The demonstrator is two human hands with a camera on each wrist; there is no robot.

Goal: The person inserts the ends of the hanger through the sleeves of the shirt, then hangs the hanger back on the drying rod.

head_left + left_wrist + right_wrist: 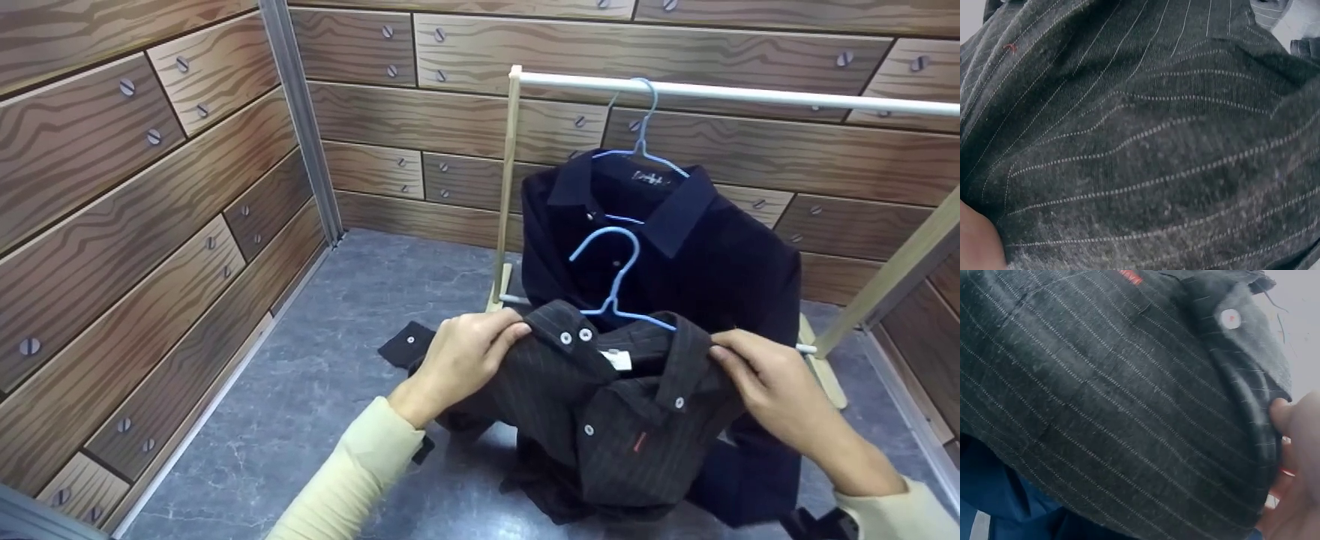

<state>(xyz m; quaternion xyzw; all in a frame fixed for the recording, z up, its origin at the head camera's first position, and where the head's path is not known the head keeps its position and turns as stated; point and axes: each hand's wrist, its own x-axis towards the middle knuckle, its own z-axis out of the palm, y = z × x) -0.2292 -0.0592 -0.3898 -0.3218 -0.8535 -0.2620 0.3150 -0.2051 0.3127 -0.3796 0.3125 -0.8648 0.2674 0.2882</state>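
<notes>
A dark pinstriped shirt [630, 442] with white buttons and a small red mark hangs between my hands in the head view. Inside its collar sits a light blue hanger [616, 289], hook upward and apart from the rail. My left hand [469, 352] pinches the shirt at the shoulder beside the collar. On the other side, my right hand [776, 382] pinches the opposite shoulder. The left wrist view is filled by striped cloth [1145, 157], with a bit of hand at the lower left. In the right wrist view, fingers grip the cloth [1117, 405] edge.
Behind the shirt, a navy shirt [750, 262] hangs on another blue hanger [643, 127] from the white rail [735, 91]. Wooden posts [508, 180] carry that rail. Wood-patterned walls [135, 225] enclose the grey marbled floor [300, 375].
</notes>
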